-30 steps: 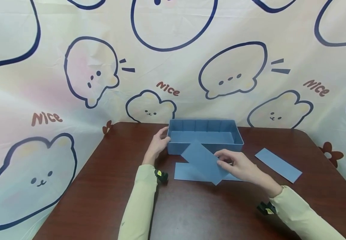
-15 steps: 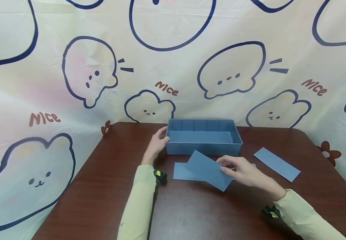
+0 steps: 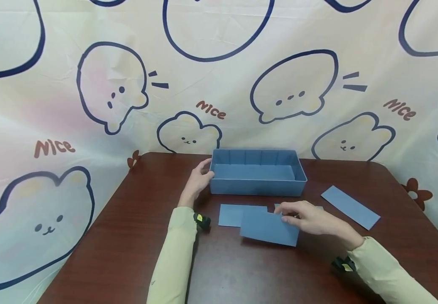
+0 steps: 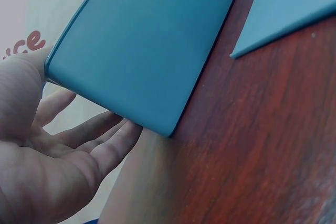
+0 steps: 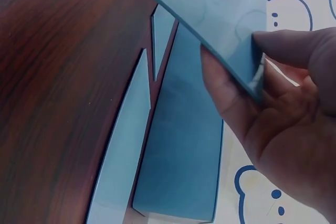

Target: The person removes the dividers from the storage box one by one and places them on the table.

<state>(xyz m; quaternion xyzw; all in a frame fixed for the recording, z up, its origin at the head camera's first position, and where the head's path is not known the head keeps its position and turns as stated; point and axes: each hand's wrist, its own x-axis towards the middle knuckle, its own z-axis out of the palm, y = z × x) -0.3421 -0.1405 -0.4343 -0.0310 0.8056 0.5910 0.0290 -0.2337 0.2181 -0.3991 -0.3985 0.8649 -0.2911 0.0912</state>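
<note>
At the back of the table stands an open blue rectangular box point(image 3: 257, 188). My left hand point(image 3: 197, 182) grips its left end; in the left wrist view the thumb passes behind the rim and the fingers touch the end wall. My right hand point(image 3: 311, 218) pinches a thin flat blue panel point(image 3: 266, 229) in front of the box, slightly above the table. Behind that panel lies a blue strip point(image 3: 232, 215), partly hidden; a gap breaks its visible edge, and I cannot tell whether it is one piece or two. The right wrist view shows the pinched panel point(image 5: 215, 9) close up.
Another blue strip point(image 3: 351, 207) lies slantwise on the dark brown table point(image 3: 238, 270), to the right of the box. A curtain point(image 3: 238, 93) printed with cartoon bears hangs just behind the table and along its sides.
The panel in my right hand has moved down toward the table's front, away from the box, and has turned from a slant to nearly level. My left hand stays on the box.
</note>
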